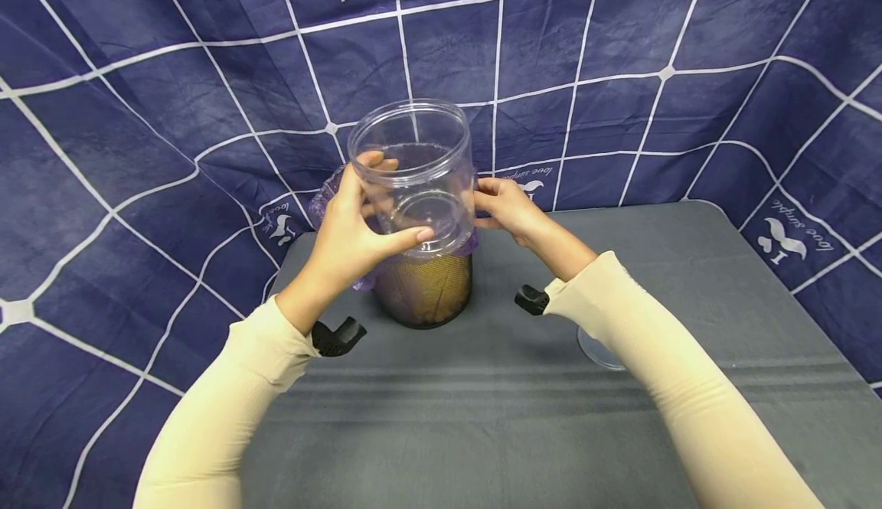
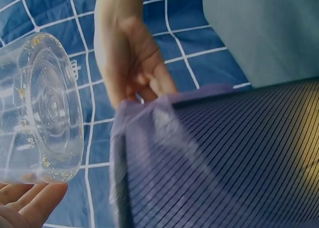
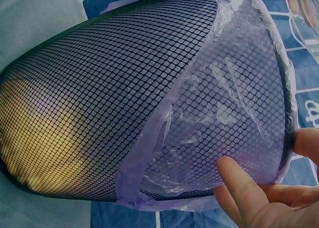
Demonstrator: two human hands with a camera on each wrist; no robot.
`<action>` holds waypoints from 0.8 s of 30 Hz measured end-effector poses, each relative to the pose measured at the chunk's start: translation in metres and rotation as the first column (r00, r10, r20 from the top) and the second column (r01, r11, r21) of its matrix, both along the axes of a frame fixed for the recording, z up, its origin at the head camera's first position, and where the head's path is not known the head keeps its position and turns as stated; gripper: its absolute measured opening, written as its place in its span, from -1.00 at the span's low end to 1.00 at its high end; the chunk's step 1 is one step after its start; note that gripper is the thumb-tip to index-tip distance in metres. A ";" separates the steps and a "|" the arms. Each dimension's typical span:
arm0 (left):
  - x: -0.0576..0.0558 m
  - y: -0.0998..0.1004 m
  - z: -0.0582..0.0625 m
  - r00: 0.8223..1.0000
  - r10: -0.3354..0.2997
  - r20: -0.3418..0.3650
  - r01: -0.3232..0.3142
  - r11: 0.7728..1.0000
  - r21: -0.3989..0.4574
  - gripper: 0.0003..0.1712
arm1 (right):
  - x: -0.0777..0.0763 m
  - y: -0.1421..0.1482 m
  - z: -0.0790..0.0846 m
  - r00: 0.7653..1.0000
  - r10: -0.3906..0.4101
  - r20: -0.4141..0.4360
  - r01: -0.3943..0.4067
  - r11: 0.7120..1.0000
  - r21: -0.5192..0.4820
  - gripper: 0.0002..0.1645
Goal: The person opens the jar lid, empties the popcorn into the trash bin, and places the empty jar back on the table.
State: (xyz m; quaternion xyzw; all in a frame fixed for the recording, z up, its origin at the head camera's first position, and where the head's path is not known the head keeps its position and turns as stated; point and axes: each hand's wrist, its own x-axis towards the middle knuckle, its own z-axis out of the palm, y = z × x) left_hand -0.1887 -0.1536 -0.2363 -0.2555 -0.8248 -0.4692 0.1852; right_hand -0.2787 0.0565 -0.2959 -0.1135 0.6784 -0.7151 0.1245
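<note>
My left hand [image 1: 344,226] grips a clear plastic jar [image 1: 451,187] around its side, thumb near the base. The jar is held above a black mesh wastebasket [image 1: 423,295], open mouth up. Yellowish crumbs cling about the jar's base [image 2: 55,108] in the left wrist view. A thin purple bag [image 3: 239,98] lines the wastebasket and folds down over its rim. My right hand [image 1: 506,207] grips that rim through the bag, some fingers outside on the mesh. Something yellow [image 3: 45,133] shows through the lower mesh.
A clear round lid [image 1: 596,352] lies on the grey table [image 1: 496,417], partly behind my right sleeve. Blue cloth [image 1: 586,57] with white grid lines hangs behind and at both sides. Black camera mounts [image 1: 338,337] jut from both wrists.
</note>
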 end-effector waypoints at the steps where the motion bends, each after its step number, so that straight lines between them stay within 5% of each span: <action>1: 0.002 0.001 -0.002 1.000 -0.007 0.000 0.007 1.000 0.003 0.04 | 0.000 0.000 0.000 1.000 0.003 -0.006 -0.003 1.000 0.008 -0.57; 16: 0.037 0.013 -0.024 0.976 -0.216 0.026 0.215 0.976 0.017 0.05 | -0.002 -0.002 -0.001 0.999 -0.045 -0.005 0.046 0.998 0.047 -0.57; 24: 0.042 0.017 -0.057 0.964 -0.262 0.048 0.262 0.965 0.000 0.07 | -0.002 -0.001 0.000 0.999 -0.019 -0.028 0.022 0.996 0.092 -0.55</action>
